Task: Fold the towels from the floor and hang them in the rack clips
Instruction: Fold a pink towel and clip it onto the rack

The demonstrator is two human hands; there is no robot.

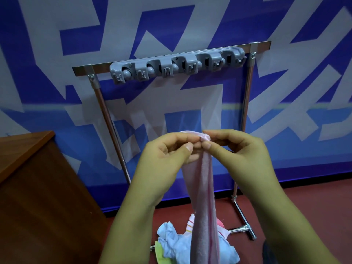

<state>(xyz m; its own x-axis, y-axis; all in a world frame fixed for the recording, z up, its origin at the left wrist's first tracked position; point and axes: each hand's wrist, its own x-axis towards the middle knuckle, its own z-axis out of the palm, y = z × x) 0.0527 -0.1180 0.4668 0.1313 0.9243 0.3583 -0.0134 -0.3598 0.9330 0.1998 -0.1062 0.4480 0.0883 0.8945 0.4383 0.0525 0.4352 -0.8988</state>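
A pink towel hangs as a long narrow folded strip in front of me. My left hand and my right hand both pinch its top edge, fingertips close together, below the rack. The grey clip bar with several clips sits on the top rail of a metal rack; no towel hangs in any clip. A heap of other towels, light blue, white and green, lies on the floor by the rack's base, partly hidden behind the pink strip.
A brown wooden cabinet stands at the left, close to the rack's left leg. Behind the rack is a blue and white patterned wall. The floor is dark red. The rack's foot bar juts out at the lower right.
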